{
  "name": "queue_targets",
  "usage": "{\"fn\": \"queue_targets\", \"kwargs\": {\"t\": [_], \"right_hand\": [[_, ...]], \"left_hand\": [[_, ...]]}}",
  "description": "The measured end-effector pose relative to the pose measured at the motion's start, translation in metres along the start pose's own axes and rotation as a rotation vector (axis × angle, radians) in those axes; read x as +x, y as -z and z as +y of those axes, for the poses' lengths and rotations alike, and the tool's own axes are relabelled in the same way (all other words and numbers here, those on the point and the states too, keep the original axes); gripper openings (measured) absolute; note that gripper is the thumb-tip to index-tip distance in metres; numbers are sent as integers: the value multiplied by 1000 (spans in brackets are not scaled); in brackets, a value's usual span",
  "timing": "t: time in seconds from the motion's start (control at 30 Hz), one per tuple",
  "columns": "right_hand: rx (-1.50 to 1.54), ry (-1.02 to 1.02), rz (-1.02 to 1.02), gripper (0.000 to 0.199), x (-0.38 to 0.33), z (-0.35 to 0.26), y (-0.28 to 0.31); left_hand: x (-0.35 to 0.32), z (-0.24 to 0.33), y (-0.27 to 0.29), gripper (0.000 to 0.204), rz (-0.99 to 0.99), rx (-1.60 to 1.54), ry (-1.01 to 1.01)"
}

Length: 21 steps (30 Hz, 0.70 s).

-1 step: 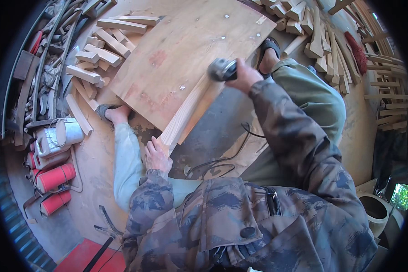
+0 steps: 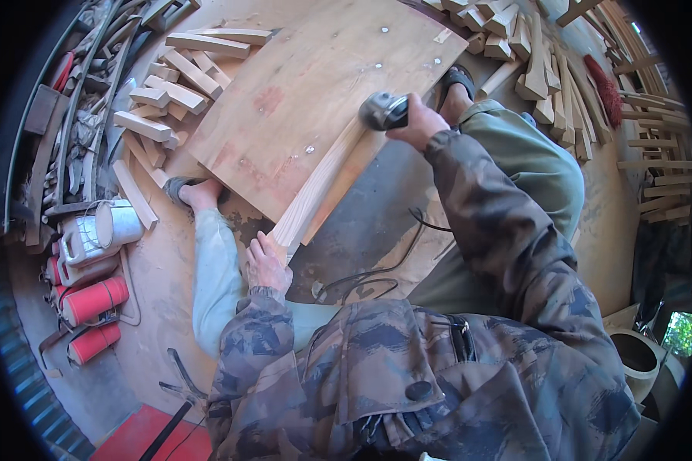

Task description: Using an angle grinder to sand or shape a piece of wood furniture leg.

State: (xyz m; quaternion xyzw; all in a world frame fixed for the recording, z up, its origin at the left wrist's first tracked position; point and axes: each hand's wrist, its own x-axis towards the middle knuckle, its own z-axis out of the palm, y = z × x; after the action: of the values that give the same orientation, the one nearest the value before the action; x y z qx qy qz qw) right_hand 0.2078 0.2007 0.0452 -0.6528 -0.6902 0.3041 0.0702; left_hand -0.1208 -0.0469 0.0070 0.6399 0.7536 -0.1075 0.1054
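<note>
My left hand (image 2: 267,263) grips the near end of a long, pale wooden strip (image 2: 315,186). The strip lies slantwise along the right edge of a plywood board (image 2: 284,100). My right hand (image 2: 420,123) is wrapped round the dark body of an angle grinder (image 2: 383,111), whose rounded silver head is at the far end of the strip. The underside of the grinder is hidden, so I cannot tell whether it touches the wood.
Cut wooden pieces (image 2: 178,94) lie heaped left of the board, and more are stacked (image 2: 542,77) at the far right. A black cord (image 2: 377,269) loops on the floor between my legs. Red canisters (image 2: 94,300) and a metal can (image 2: 118,223) stand at the left.
My right hand and the grinder have shifted slightly to the right and away from me. My left hand and the strip stay in place.
</note>
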Motion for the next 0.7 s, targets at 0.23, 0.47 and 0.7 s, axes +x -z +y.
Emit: {"fn": "queue_targets", "kwargs": {"t": [0.23,0.47,0.7], "right_hand": [[282,-133,143,89,-17,17,-21],[230,176,-53,79,-72,-32,-50],[236,273,-132,79,-111,-73,-74]], "left_hand": [[-6,4,26,103,-53,-129,-57],[31,-46,1,77,-603,-968,140],[20,-38,11,74,-285,-475,86]]}}
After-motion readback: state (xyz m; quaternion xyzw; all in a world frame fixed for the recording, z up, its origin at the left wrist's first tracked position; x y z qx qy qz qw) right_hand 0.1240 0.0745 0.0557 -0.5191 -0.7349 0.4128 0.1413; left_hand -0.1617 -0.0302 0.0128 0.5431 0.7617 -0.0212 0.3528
